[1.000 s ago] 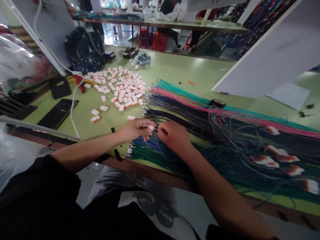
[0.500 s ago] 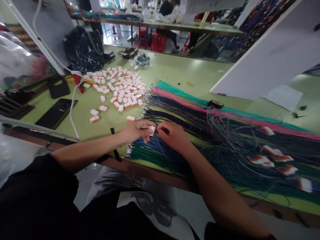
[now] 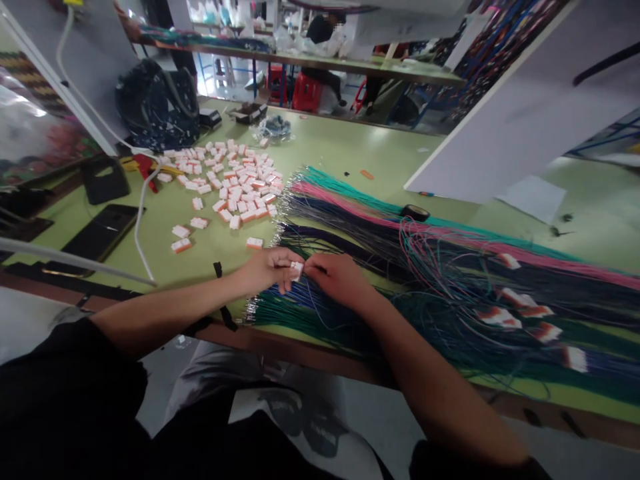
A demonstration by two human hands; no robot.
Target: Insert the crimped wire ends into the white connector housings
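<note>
My left hand [image 3: 273, 268] pinches a small white connector housing [image 3: 297, 269] between thumb and fingers, above the wire bundles. Right beside it is my right hand [image 3: 337, 277], closed in a pinch with its fingertips at the housing's right end. A thin wire [image 3: 311, 300] trails down from these fingertips; its tip is hidden. Beneath both hands run blue wires [image 3: 300, 291] and green wires [image 3: 290, 317], their metal terminals lined up at the left ends. One loose white-and-orange housing [image 3: 255, 243] lies just beyond my left hand.
A pile of white-and-orange housings [image 3: 245, 180] covers the table's left part. Pink wires [image 3: 345, 208] and teal wires [image 3: 340, 183] stretch rightward. Wired housings [image 3: 500, 317] lie at right. A phone [image 3: 95, 237], black tape roll [image 3: 415, 212] and slanted white panel [image 3: 480, 133] stand around.
The view has shifted slightly, moving the table scene leftward and a little down. My right fingertips have come closer to the housing, which my left hand still holds.
</note>
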